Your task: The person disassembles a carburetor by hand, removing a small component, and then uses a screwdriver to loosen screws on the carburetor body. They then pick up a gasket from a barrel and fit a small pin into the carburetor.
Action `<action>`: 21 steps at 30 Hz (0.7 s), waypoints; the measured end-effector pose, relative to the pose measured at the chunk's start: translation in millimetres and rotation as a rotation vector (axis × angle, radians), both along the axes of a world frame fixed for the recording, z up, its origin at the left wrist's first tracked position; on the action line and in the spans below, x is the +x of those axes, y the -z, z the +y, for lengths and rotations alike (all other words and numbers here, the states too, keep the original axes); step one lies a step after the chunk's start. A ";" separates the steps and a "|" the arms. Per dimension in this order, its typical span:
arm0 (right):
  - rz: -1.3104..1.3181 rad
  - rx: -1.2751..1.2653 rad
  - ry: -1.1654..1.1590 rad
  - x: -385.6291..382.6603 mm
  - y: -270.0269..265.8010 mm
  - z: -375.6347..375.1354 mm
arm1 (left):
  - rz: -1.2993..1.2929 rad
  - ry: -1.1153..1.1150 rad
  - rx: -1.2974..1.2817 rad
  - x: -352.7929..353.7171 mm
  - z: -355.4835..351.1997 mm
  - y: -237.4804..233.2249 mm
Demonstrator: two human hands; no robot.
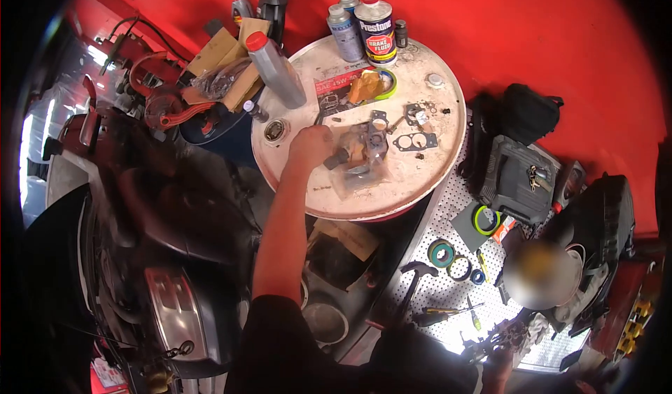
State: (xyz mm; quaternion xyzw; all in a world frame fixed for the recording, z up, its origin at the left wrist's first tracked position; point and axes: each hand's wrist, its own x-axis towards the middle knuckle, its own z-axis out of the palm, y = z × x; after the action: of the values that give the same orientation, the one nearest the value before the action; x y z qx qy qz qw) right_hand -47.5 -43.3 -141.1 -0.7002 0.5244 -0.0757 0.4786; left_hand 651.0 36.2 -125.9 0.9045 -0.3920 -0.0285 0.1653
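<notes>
My left hand reaches onto the white round drum top, its fingers closed beside a clear plastic bag with parts in it. What these fingers hold is too small to make out. To the right of the bag lie a flat gasket and small metal pieces. Low at the right, my right hand is partly in shadow, closed at the lower side of a metal part with an intricate shape.
Bottles and a brake fluid can stand at the drum's back edge, a grey bottle at its left. A hammer, rings and screwdrivers lie on the perforated metal surface. A motorcycle is at the left.
</notes>
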 end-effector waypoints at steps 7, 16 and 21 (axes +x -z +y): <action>0.179 -0.070 -0.109 -3.2 -12.3 1.8 | 0.111 0.008 0.021 9.3 3.2 4.3; -0.500 0.429 0.435 -22.8 11.5 9.1 | 0.108 -0.034 -0.190 1.3 14.2 3.1; -0.496 0.428 0.424 -22.6 15.3 9.8 | 0.099 0.011 -0.066 14.1 4.9 17.3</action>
State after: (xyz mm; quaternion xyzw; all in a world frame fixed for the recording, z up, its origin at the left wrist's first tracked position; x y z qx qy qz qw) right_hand -70.0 -33.5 -156.4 -0.4212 0.5299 -0.2289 0.6996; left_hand 665.1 41.2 -143.3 0.8939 -0.3891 -0.0613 0.2140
